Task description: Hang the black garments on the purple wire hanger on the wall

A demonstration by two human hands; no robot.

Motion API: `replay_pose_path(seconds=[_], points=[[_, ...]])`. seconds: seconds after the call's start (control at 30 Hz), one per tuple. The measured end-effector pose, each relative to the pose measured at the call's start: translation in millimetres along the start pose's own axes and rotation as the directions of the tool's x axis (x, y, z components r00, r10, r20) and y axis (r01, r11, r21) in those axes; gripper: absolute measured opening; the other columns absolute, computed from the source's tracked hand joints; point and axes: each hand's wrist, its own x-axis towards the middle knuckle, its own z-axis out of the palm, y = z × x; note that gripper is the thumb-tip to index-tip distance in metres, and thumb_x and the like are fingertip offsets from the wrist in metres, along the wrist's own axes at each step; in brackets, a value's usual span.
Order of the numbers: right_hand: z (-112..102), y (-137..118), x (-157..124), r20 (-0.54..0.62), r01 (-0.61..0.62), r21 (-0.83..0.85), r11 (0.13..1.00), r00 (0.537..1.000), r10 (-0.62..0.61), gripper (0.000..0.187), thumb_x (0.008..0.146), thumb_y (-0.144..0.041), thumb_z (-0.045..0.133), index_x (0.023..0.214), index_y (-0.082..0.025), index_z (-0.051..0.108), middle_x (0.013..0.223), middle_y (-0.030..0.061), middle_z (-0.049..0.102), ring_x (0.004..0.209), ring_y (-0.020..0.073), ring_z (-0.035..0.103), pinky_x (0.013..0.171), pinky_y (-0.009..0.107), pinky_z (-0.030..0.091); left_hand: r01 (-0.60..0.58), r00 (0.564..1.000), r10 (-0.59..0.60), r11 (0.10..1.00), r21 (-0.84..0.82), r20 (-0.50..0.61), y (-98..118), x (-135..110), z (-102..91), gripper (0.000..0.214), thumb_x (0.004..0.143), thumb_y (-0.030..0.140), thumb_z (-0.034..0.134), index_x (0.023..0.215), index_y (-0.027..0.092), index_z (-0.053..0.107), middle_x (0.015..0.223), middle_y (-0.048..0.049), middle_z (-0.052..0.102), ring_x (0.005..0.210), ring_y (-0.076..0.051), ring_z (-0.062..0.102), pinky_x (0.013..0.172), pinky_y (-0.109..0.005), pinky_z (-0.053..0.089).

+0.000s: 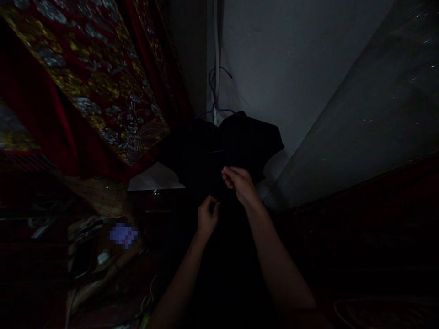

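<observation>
A black garment hangs on a blue wire hanger against a pale wall in a dim room. My right hand is curled at the front of the garment, fingers pinched on its dark cloth. Just below it and to the left, my left hand also pinches the cloth with bent fingers. The garment's lower part is lost in darkness.
Red cloth with gold and silver embroidery hangs at the upper left. A clear plastic cover slopes down at the right. A cluttered surface with cables and small items lies at the lower left. A white sheet sits beside the garment.
</observation>
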Motion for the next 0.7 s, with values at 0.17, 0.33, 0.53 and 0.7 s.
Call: replay_pose_path(seconds=[0.17,0.33,0.53,0.7], points=[[15.6,-80.3,53.8,0.108,0.155,-0.074,0.985,0.983,-0.147,0.025,0.085,-0.034,0.07,0.071,-0.014,0.063,0.061,-0.0013,0.057,0.045,0.0036,0.044,0.041,0.017,0.029,-0.016,0.994,0.003,0.992,0.122,0.11,-15.8,23.0,-9.8,0.008,0.092,0.023,0.055,0.085,0.019,0.055,0.08,-0.0004,0.062,0.077,-0.016,0.061,0.071,-0.026,0.043],[21.7,-86.8,47.0,0.135,0.257,-0.141,0.956,0.962,-0.239,0.028,0.09,-0.038,0.066,0.076,-0.014,0.064,0.061,-0.002,0.057,0.043,0.0037,0.043,0.04,0.017,0.028,-0.097,0.978,0.064,0.982,0.163,0.197,6.8,73.0,-37.4,0.004,0.084,0.015,0.062,0.086,0.019,0.061,0.083,-0.0025,0.065,0.076,-0.017,0.063,0.072,-0.029,0.047],[17.5,-82.6,30.6,0.203,0.43,-0.261,0.864,0.9,-0.387,0.03,0.088,-0.043,0.066,0.079,-0.015,0.064,0.061,-0.0029,0.058,0.045,0.0049,0.045,0.044,0.018,0.032,-0.481,0.867,0.493,0.865,0.14,-0.066,113.1,149.7,-74.7,0.031,0.096,0.023,0.056,0.126,0.021,0.062,0.102,-0.0044,0.068,0.09,-0.016,0.062,0.084,-0.03,0.05],[21.0,-76.9,34.4,0.157,0.538,-0.397,0.744,0.838,-0.522,0.022,0.087,-0.03,0.063,0.071,-0.018,0.055,0.059,-0.0036,0.054,0.052,0.0082,0.048,0.052,0.021,0.034,-0.571,0.802,0.598,0.76,0.311,0.011,138.4,170.6,-77.9,0.011,0.096,0.019,0.057,0.094,0.018,0.068,0.093,-0.0042,0.068,0.088,-0.017,0.062,0.081,-0.029,0.047]])
